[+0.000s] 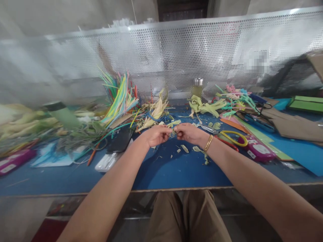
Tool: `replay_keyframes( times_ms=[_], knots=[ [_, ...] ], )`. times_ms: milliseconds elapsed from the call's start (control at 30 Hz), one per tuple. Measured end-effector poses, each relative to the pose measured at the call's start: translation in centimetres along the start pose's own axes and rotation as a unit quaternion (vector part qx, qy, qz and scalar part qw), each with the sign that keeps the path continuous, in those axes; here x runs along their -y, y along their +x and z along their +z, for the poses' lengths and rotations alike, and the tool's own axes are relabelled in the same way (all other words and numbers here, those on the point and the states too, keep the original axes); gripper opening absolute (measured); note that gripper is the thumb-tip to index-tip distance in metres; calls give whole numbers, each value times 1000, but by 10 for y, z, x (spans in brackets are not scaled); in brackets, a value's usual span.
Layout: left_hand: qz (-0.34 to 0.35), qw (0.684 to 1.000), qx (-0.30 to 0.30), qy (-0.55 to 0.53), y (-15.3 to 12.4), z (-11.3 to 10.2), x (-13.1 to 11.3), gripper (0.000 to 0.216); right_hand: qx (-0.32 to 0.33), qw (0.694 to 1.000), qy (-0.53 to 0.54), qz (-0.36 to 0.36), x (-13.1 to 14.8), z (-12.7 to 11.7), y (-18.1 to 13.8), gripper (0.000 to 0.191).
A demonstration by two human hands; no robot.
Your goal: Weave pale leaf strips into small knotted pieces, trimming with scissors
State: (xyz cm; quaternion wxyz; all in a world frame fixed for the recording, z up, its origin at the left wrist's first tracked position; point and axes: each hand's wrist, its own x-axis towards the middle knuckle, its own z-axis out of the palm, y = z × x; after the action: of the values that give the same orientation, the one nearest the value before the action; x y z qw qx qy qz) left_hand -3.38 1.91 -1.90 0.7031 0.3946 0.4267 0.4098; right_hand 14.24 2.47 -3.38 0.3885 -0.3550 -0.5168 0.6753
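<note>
My left hand and my right hand meet above the blue tabletop, fingertips almost touching. Both are closed in a pinch on a small pale-green leafy piece; the fingers hide most of it and its exact kind is unclear. Just behind the hands lies a heap of dried corn husks with blue strands in it. Greener husks rest farther back on the right. Scissors with yellow and red handles lie beside my right wrist. Husk scraps are scattered below the hands.
A black phone lies on a white object at left. Colourful pipe cleaners stand behind. A bottle is near the perforated metal panel. Purple device, coloured paper and cardboard cover the right.
</note>
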Motion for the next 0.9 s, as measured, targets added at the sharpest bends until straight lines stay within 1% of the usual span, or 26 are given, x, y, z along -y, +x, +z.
replay_keyframes(
  times_ms=[133,200,333,467,567,667,767,833,900],
  knots=[
    [-2,1000,13,-4,2,-1,1,29,-10,1000,26,1,0,1,1,18],
    [10,1000,3,1,3,-2,1,30,-16,1000,13,-12,-1,0,1,19],
    [52,997,-46,44,6,-3,3,33,-56,992,-92,-65,-2,-3,0,22],
    [90,987,-68,114,10,-5,5,38,-103,963,-216,-120,-1,-2,-1,18],
    [109,980,-81,146,13,-7,8,41,-123,949,-257,-133,0,-1,-2,17],
    [116,976,-89,161,16,-8,10,43,-135,942,-277,-132,1,0,-2,14],
    [118,977,-89,152,17,-7,11,45,-139,936,-296,-129,1,1,-2,11],
    [116,980,-86,140,17,-6,11,45,-133,942,-284,-122,0,0,0,9],
    [110,983,-80,122,15,-4,10,43,-113,960,-234,-101,-1,0,1,11]
  ],
)
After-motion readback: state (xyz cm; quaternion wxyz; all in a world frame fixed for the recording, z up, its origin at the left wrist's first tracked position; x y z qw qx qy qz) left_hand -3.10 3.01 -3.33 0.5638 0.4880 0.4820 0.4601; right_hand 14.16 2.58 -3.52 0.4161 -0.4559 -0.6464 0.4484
